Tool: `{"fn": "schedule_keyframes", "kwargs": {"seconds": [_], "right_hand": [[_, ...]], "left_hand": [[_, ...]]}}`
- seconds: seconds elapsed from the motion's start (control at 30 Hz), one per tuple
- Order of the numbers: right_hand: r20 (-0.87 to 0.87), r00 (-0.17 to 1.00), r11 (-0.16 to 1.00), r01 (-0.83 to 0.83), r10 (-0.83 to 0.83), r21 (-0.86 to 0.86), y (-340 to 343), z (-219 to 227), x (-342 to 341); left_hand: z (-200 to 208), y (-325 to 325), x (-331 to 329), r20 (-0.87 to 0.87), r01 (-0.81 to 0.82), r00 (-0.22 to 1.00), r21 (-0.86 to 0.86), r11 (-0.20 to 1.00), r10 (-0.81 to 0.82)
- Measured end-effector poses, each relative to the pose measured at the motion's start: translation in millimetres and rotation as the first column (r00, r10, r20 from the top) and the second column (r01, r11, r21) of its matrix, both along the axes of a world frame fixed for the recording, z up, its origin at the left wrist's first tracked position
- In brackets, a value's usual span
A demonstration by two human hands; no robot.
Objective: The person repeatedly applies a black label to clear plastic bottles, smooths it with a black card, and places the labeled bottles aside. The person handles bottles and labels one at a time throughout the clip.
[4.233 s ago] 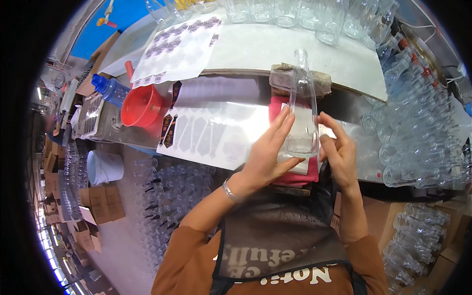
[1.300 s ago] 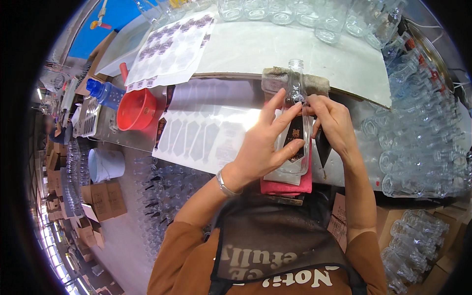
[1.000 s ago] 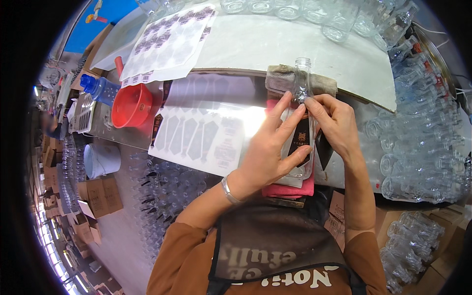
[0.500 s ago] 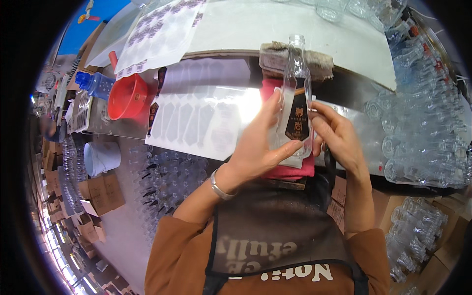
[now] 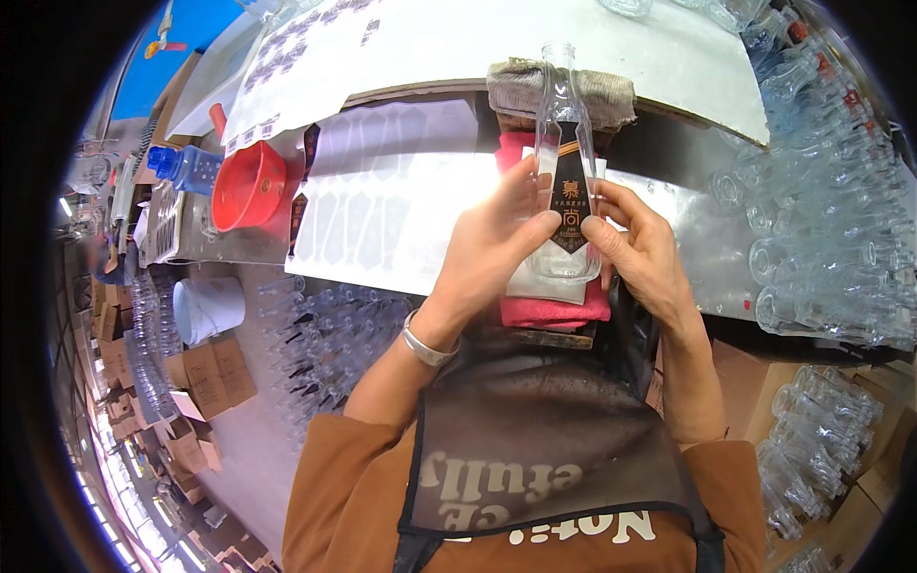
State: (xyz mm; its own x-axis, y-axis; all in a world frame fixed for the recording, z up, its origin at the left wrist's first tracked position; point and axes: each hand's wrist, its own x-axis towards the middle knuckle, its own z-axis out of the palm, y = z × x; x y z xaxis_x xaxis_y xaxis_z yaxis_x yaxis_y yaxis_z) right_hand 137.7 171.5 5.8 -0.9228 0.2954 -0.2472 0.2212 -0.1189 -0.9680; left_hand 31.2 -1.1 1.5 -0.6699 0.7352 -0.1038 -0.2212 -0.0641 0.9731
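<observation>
A clear glass bottle (image 5: 557,100) lies on its back before me, its neck pointing away over a rolled beige cloth (image 5: 607,98). On its face is a long black label (image 5: 570,183) with a pointed lower end and orange print. My left hand (image 5: 492,234) grips the bottle's left side, thumb on the label's lower left edge. From the right, my right hand (image 5: 635,234) holds the other side, its thumb close to the label's lower right edge. Underneath are a red cloth (image 5: 554,314) and a white sheet.
Label sheets (image 5: 368,229) lie left of the bottle. Farther left stand a red bowl (image 5: 250,186) and a blue spray bottle (image 5: 186,169). Many clear bottles (image 5: 812,248) are stacked at the right, with more on the floor at the left. A white bucket (image 5: 208,309) stands near cardboard boxes (image 5: 212,374).
The bottle has turned so its label faces up more squarely. My right thumb has come over onto the bottle's front, and my left thumb has shifted up along the label.
</observation>
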Motion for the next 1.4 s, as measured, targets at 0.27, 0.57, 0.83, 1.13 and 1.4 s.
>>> {"fn": "schedule_keyframes", "kwargs": {"seconds": [0.27,0.57,0.83,1.13,1.4], "right_hand": [[-0.008,1.000,0.999,-0.013,0.013,-0.030,0.3,1.5,0.4],[-0.040,0.997,0.997,-0.070,0.071,0.021,28.4,7.4,-23.8],[-0.016,0.998,0.979,-0.054,0.059,0.197,41.0,2.7,-70.4],[0.028,0.999,0.972,-0.045,0.039,0.232,35.4,2.4,-72.5],[0.007,1.000,0.999,-0.028,0.029,-0.025,34.7,12.7,-66.1]], "left_hand": [[-0.9,-0.4,-1.1,-0.013,0.015,1.000,0.011,1.000,-0.015],[4.8,6.6,-11.2,-0.225,-0.104,0.970,-0.050,0.993,0.090],[14.5,22.9,-23.2,-0.697,-0.166,0.716,-0.111,0.980,0.042],[11.5,22.9,-23.1,-0.758,-0.190,0.651,-0.113,0.975,0.039],[9.3,30.9,-35.8,-0.056,-0.226,0.973,-0.058,0.972,0.223]]}}
